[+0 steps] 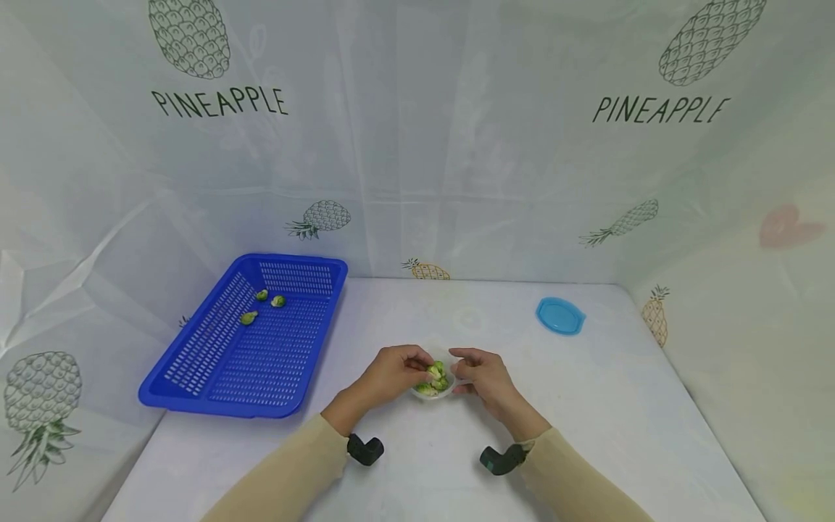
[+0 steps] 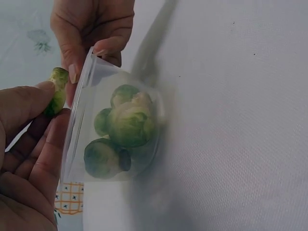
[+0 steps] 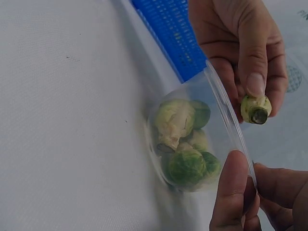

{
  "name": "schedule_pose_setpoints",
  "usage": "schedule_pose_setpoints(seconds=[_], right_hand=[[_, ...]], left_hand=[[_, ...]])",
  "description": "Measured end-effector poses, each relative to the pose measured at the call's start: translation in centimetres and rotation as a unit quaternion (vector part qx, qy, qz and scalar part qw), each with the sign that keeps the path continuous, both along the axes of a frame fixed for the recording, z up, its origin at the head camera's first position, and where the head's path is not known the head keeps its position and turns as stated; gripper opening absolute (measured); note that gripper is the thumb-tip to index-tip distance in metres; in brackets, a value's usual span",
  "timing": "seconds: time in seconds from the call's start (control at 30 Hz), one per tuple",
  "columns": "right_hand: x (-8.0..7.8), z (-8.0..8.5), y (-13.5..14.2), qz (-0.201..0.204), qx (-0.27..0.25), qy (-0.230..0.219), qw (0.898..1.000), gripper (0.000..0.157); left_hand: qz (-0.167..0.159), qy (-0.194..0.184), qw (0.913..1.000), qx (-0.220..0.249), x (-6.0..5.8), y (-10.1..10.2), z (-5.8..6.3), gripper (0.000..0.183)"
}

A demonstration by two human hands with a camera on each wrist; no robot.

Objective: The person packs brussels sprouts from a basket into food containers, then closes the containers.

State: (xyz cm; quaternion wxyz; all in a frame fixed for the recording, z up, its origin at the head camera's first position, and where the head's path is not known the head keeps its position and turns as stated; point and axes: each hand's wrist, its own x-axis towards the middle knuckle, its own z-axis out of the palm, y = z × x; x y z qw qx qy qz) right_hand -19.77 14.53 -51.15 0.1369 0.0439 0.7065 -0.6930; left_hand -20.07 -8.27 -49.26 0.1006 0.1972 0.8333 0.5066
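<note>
My left hand [image 1: 394,371] pinches a small Brussels sprout [image 2: 58,91] between thumb and fingers. It is held just above the open top of a clear plastic container [image 2: 108,79], close to the rim. Several green Brussels sprouts [image 2: 130,125] lie inside, seen through the cloudy wall. On the other side, my right hand [image 1: 489,378] grips the container's rim, thumb and fingers on either side of it in the right wrist view. The sprout's cut stem end [image 3: 259,115] faces the right wrist camera.
To the left stands a blue slotted basket [image 1: 326,319] with three Brussels sprouts [image 1: 278,301] in it. A light blue lid [image 1: 561,316] lies at the back right of the white table [image 1: 620,406]. A pineapple-printed sheet [image 1: 417,145] hangs behind.
</note>
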Motion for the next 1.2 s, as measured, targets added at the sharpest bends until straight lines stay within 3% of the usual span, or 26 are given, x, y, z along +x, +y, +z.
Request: schedule_pose_setpoints(seconds=[0.23,0.63,0.93,1.2], right_hand=[[-0.08,-0.06,-0.09,-0.001,0.000,0.001,1.000,0.043],[-0.10,-0.19,-0.04,-0.002,-0.003,0.003,1.000,0.044],[-0.07,-0.08,-0.07,-0.002,0.000,0.005,1.000,0.043],[-0.08,-0.01,-0.10,-0.001,-0.003,0.002,1.000,0.044]], left_hand=[[-0.012,0.017,0.9997,-0.009,-0.21,0.13,-0.62,0.013],[-0.046,0.058,0.9949,-0.069,-0.14,0.07,-0.55,0.016],[-0.066,0.054,0.9933,-0.078,-0.33,-0.11,-0.28,0.019],[-0.055,0.042,0.9961,-0.054,-0.51,-0.27,-0.68,0.020]])
